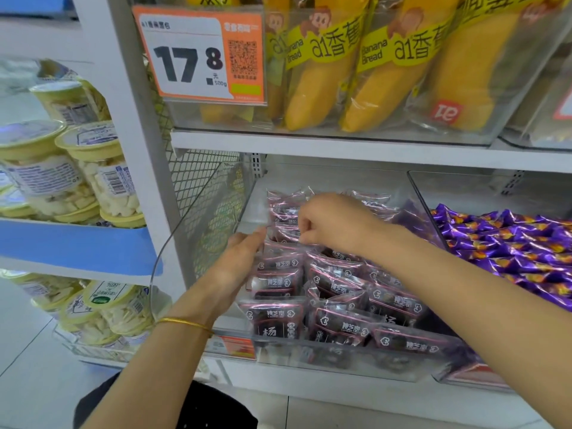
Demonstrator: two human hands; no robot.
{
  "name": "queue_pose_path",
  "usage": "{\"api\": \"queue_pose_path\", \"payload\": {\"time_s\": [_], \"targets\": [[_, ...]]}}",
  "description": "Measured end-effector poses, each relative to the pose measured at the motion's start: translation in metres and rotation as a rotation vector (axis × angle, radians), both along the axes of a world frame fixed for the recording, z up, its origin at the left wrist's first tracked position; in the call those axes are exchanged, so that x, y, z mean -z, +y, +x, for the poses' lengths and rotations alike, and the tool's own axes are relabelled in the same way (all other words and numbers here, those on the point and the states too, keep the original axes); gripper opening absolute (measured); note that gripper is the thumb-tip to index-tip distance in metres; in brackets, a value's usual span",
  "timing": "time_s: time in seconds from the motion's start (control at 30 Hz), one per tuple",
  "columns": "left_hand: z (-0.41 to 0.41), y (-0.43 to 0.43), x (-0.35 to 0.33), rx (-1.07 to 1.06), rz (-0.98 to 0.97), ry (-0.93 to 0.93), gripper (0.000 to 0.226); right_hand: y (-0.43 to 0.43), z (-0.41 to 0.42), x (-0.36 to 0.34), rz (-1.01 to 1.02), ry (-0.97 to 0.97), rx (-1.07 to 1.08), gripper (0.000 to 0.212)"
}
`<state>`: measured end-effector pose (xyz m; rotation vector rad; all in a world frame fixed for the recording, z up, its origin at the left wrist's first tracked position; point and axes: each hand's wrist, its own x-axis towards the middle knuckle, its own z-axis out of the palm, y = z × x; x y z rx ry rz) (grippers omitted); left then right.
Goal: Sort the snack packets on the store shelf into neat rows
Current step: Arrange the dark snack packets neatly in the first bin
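Note:
Small dark snack packets [337, 292] with pink edges lie in rough rows inside a clear plastic bin [216, 212] on the lower shelf. My left hand [240, 258] is flat, fingers together, pressed against the left side of the left row of packets. My right hand [328, 222] is curled over the packets further back, its fingertips pinching the edge of one packet [284, 218]. The packets under my right hand and forearm are hidden.
A second clear bin to the right holds purple foil sweets [510, 246]. Above, banana bread packs [356, 66] stand behind an orange price tag [201, 54]. Yellow-lidded tubs [93, 168] fill the neighbouring shelves on the left, behind a wire mesh divider [198, 181].

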<state>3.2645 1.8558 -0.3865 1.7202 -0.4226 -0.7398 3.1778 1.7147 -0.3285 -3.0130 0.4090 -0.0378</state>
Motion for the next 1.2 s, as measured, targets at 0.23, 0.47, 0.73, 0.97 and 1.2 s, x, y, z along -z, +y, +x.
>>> {"api": "queue_pose_path", "payload": {"time_s": [0.23,0.47,0.73,0.97,1.2], "targets": [[0.003,-0.004,-0.002,0.139,-0.058,0.157,0.040,0.005,0.016,0.014,0.014,-0.175,-0.024,0.008],[0.046,-0.022,-0.013,-0.030,-0.002,0.184,0.078,-0.025,0.005,0.002,0.364,-0.338,0.035,0.014],[0.053,-0.068,-0.013,0.216,0.178,-0.001,0.086,-0.090,0.033,0.017,-0.114,-0.091,0.189,0.015],[0.064,-0.073,0.000,0.101,0.123,-0.022,0.064,-0.099,0.034,0.021,-0.210,-0.082,0.304,0.011],[0.062,-0.060,-0.015,0.172,0.271,0.015,0.088,-0.059,0.008,0.000,0.015,-0.180,0.181,0.019]]}}
